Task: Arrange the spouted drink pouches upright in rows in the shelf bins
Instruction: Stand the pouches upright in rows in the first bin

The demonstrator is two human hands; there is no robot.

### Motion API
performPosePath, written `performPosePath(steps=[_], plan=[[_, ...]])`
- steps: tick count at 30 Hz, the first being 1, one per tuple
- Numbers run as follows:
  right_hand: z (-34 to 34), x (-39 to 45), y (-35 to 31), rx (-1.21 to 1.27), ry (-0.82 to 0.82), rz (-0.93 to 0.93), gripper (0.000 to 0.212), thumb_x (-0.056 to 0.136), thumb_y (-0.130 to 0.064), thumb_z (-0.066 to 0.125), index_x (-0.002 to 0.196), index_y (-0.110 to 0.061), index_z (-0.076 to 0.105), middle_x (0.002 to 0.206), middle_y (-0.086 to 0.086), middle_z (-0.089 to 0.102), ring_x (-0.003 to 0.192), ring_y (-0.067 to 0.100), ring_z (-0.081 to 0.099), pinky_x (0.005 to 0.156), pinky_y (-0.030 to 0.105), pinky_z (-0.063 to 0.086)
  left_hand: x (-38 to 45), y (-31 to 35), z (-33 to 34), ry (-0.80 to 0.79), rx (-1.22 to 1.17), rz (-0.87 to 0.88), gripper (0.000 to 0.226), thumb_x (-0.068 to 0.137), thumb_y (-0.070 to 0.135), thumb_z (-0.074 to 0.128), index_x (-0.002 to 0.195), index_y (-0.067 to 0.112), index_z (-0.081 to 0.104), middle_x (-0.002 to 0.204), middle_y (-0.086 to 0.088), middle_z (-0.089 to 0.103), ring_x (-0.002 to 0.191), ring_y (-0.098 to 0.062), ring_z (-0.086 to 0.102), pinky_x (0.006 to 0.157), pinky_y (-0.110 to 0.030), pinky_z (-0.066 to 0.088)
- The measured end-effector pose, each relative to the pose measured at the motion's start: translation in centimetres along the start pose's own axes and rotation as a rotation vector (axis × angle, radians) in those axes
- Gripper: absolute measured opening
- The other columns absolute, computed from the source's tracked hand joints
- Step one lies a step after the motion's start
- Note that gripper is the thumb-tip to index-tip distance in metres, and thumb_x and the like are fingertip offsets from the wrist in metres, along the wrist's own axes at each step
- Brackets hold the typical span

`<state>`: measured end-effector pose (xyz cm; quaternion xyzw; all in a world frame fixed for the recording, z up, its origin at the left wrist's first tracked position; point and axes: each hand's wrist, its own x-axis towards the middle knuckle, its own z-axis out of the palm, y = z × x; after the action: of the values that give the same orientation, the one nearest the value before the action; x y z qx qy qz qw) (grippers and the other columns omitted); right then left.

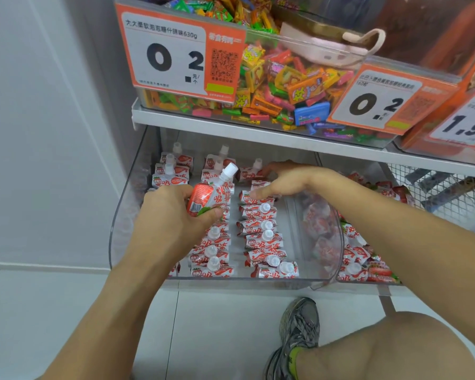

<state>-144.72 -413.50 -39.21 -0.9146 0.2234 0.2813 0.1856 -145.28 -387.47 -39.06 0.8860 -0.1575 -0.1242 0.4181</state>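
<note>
1. One view only, from the head camera, looking down into a clear plastic bin [115, 237] on the bottom shelf; three rows of red-and-white pouches [258, 226] stand in it with their white caps up, the left row partly hidden behind the left arm
2. Left hand [173, 215] has its fingers curled round one pouch [211, 194], held above the middle row and tilted, spout pointing up and to the right
3. Right hand [283, 182] reaches deep into the right row; the thumb lies flat on a pouch top and the other fingers bend down among the pouches at the back, touching them, but whether they pinch one cannot be told
4. Beside this bin, to the right, a second bin [368, 270] holds more pouches lying in a loose heap, not yet stood up
5. Above, a bin of bright sweets [285, 86] sits behind orange price cards [176, 50], and a shoe [299, 325] and bare knee show below
6. Risk, as I judge it: the rows are packed tightly, so pushing the held pouch down at this tilt could knock its neighbours over like dominoes
7. Another risk: the right forearm crosses low over the front of the right row and the bin's wall, so pulling it back carelessly could drag standing pouches flat
</note>
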Motion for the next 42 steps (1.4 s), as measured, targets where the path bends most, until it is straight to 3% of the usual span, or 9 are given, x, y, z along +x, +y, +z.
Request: performPosePath(steps=[4,9,13,17,23,26,31,36,42], plan=[[1.0,1.1,0.3,0.277,0.021,-0.002,0.061,0.079,-0.039,0.080,0.130,-0.015,0.057,0.131,0.002,0.060,0.120,0.020,0.055,0.108,0.034,0.042,0.2,0.0,0.1,0.009,0.022,0.005,0.034,0.073,0.049,0.077,0.096,0.025,0.070,0.077,0.009,0.071,0.060,-0.003,0.067,0.060,-0.025,0.057],[1.3,2.1,0.9,0.547,0.115,0.006,0.110,0.059,-0.027,0.095,0.149,-0.012,0.033,0.143,0.009,0.052,0.127,0.023,0.053,0.110,0.039,0.044,0.5,0.1,0.2,0.017,0.028,0.006,0.041,0.072,0.050,0.076,0.101,0.022,0.071,0.083,0.008,0.071,0.066,-0.006,0.068,0.064,-0.027,0.058],[1.7,2.0,0.1,0.667,-0.035,-0.017,0.067,0.076,-0.038,0.085,0.128,-0.025,0.046,0.132,0.005,0.060,0.121,0.018,0.057,0.108,0.036,0.044,0.5,0.2,0.3,0.008,0.038,-0.002,0.038,0.072,0.049,0.077,0.099,0.024,0.071,0.076,0.012,0.068,0.062,-0.001,0.066,0.056,-0.019,0.053],[2.3,2.7,-0.2,0.590,0.214,0.030,0.085,0.074,-0.037,0.086,0.140,-0.007,0.042,0.119,0.007,0.059,0.106,0.019,0.061,0.089,0.029,0.051,0.5,0.2,0.3,0.010,-0.013,-0.014,0.042,0.071,0.049,0.077,0.104,0.023,0.071,0.085,0.007,0.073,0.068,-0.006,0.069,0.068,-0.032,0.061],[1.1,1.6,-0.3,0.603,0.020,0.042,0.081,0.075,-0.043,0.083,0.141,-0.012,0.050,0.140,0.003,0.055,0.127,0.026,0.054,0.105,0.037,0.045,1.3,0.0,0.4,0.066,-0.132,0.010,0.033,0.074,0.043,0.078,0.100,0.026,0.069,0.087,0.010,0.072,0.073,-0.006,0.069,0.071,-0.031,0.059],[0.5,-1.8,-0.6,0.287,0.488,-0.119,0.052,0.088,-0.033,0.071,0.135,-0.018,0.055,0.134,0.000,0.059,0.125,0.022,0.055,0.102,0.028,0.045,1.9,0.5,0.6,0.063,-0.163,0.067,0.031,0.078,0.038,0.077,0.105,0.026,0.066,0.088,0.016,0.068,0.078,0.004,0.063,0.066,-0.015,0.048],[2.5,-6.5,-0.1,0.479,0.302,-0.723,0.056,0.075,-0.006,0.086,0.125,-0.016,0.064,0.118,-0.006,0.069,0.104,0.010,0.068,0.093,0.030,0.055,2.6,2.2,2.8,-0.064,-0.082,0.235,0.026,0.078,0.028,0.079,0.100,0.030,0.065,0.080,0.021,0.065,0.072,0.010,0.060,0.058,-0.004,0.042],[2.1,-5.1,2.7,0.458,0.712,-0.490,0.038,0.079,-0.023,0.084,0.116,-0.016,0.073,0.109,-0.014,0.071,0.098,-0.004,0.064,0.095,0.020,0.050,3.0,3.2,4.8,-0.006,0.014,0.244,0.063,0.079,0.041,0.075,0.132,0.021,0.046,0.110,0.006,0.062,0.092,-0.010,0.064,0.081,-0.029,0.053],[0.0,1.1,2.9,0.127,0.832,-0.191,0.039,0.085,-0.040,0.074,0.118,-0.020,0.069,0.122,0.008,0.069,0.112,0.030,0.063,0.097,0.034,0.050,3.2,3.6,8.2,-0.177,0.130,0.098,0.065,0.087,0.054,0.060,0.135,0.015,0.043,0.126,-0.005,0.060,0.112,-0.025,0.058,0.097,-0.039,0.048]])
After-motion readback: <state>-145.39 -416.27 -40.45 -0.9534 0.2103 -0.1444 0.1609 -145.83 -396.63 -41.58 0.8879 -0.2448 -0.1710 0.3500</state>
